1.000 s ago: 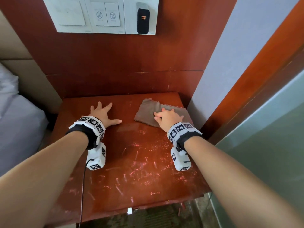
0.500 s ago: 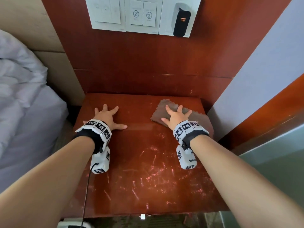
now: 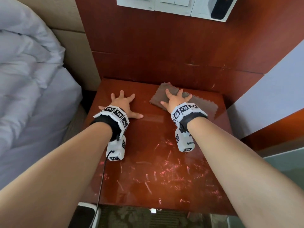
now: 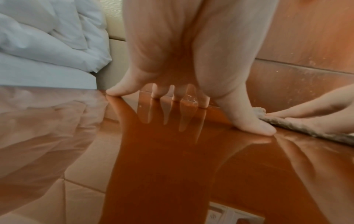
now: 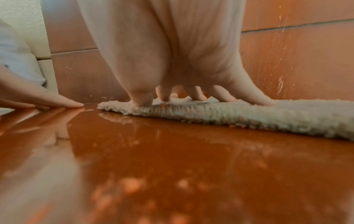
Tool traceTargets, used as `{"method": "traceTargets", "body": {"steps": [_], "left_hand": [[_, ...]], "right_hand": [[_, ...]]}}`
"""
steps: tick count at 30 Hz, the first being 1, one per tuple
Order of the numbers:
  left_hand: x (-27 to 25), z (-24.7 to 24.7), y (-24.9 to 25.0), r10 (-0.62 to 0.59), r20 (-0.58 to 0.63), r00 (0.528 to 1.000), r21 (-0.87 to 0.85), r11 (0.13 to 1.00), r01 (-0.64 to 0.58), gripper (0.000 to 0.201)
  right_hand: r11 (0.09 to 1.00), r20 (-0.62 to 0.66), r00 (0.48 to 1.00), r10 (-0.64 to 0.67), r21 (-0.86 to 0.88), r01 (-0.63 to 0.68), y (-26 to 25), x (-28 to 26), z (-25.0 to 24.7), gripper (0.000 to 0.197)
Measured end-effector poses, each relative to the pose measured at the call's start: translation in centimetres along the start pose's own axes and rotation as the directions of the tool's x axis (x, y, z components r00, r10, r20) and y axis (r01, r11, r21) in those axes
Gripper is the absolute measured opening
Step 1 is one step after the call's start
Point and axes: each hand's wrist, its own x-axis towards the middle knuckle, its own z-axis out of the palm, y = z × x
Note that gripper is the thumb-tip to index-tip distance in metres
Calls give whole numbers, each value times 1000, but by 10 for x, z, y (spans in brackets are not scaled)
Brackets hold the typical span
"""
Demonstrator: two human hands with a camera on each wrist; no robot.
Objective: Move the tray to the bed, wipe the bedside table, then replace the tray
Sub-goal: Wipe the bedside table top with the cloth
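Two hands lie flat on the table point(image 3: 158, 153) in the head view: the left hand point(image 3: 122, 105) spread on bare wood, likely bracing, the right hand point(image 3: 175, 100) pressing the cloth point(image 3: 202, 104) for wiping. No tray shows; the bed point(image 3: 29, 96) lies left of the left hand. The left wrist view shows straight fingers point(image 4: 249, 121) gripping nothing. Right wrist view: relaxed fingertips point(image 5: 141, 98) pin the cloth's edge.

**Soft daylight, glossy glare, blurred wrist views**

The head view is evenly bright and sharp, bending at its edges. The bedside table point(image 3: 164, 145) gleams, mirroring the left hand point(image 4: 182, 60). Both wrist views blur nearest the camera; pale glare patches spread below the right hand point(image 5: 172, 53).
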Motion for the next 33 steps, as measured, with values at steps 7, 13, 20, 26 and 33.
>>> {"method": "traceTargets", "body": {"steps": [7, 13, 20, 26, 33], "left_hand": [[1, 0, 0, -8, -7, 1000, 20, 1000, 9, 104], [-3, 1, 0, -1, -34, 999, 33, 999, 2, 103], [-12, -2, 0, 3, -22, 1000, 51, 999, -2, 101], [-8, -1, -1, -5, 3, 1000, 38, 999, 5, 104], [-4, -1, -3, 7, 5, 1000, 22, 1000, -8, 104]], "right_hand": [[998, 15, 998, -55, 26, 55, 8, -27, 2, 69], [990, 32, 991, -127, 57, 125, 16, -68, 12, 65], [989, 52, 988, -144, 33, 142, 17, -69, 17, 67], [990, 15, 991, -136, -27, 136, 7, -32, 17, 70], [992, -8, 993, -116, -59, 116, -13, 1, -4, 71]]}}
